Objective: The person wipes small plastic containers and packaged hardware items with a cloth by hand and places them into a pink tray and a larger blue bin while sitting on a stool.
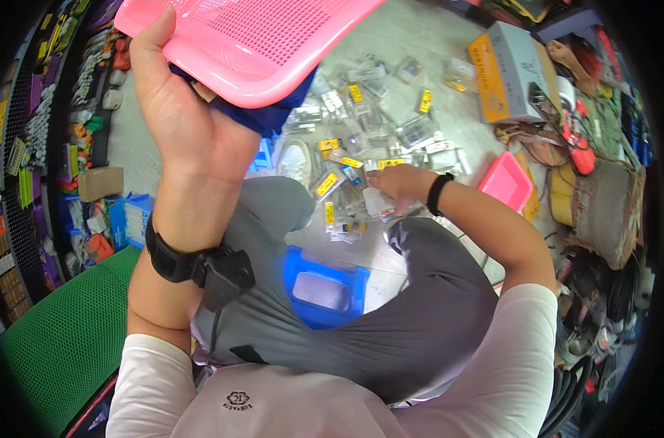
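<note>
My left hand (189,115) is raised at the upper left, gripping the near rim of a pink perforated plastic basket (255,49). Dark blue cloth (272,112) shows beneath the basket, and the fingers underneath are mostly hidden. Lower down, my right hand (400,183) reaches into many small clear plastic packages (359,126) with yellow labels, spread over the floor. Its fingers touch the packages beside a translucent white piece (377,202); whether they grip anything cannot be told.
A blue plastic bin (326,317) sits between my legs. To the right are a smaller pink tray (507,180), an orange and white carton (507,76) and a large roll (600,202). Stocked shelves (14,137) and a green mesh roll (75,328) line the left. Another person's foot (570,57) is at upper right.
</note>
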A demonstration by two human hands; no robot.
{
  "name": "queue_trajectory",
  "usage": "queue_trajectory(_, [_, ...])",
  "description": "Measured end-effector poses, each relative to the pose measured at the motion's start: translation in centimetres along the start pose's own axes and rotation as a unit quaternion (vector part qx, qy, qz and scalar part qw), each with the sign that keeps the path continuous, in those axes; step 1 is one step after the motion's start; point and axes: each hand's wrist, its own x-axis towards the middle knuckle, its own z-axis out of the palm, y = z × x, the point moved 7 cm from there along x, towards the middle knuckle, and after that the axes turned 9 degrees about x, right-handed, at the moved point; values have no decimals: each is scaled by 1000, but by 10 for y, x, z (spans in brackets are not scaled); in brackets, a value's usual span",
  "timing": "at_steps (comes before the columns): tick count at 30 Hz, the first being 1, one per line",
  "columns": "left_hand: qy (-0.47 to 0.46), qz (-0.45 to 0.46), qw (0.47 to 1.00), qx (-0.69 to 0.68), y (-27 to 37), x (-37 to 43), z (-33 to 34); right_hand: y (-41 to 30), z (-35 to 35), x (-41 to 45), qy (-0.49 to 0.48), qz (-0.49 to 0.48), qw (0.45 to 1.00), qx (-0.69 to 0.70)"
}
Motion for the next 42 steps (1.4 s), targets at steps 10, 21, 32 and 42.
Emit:
queue_trajectory(10, [-85, -40, 988, -126, -15, -6, 15, -44, 88, 154, 41, 88, 980, -175])
queue_trajectory(21, [-86, -36, 989, -118, -11, -3, 3, 12, 76, 117, 14, 223, 962, -156])
queue_trajectory(32, [-115, 28, 991, -68, -2, -8, -6, 71, 33, 61, 9, 243, 966, -88])
queue_trajectory(42, [-119, 373, 479, 786, 9, -22, 23, -29, 135, 102, 86, 31, 988, -128])
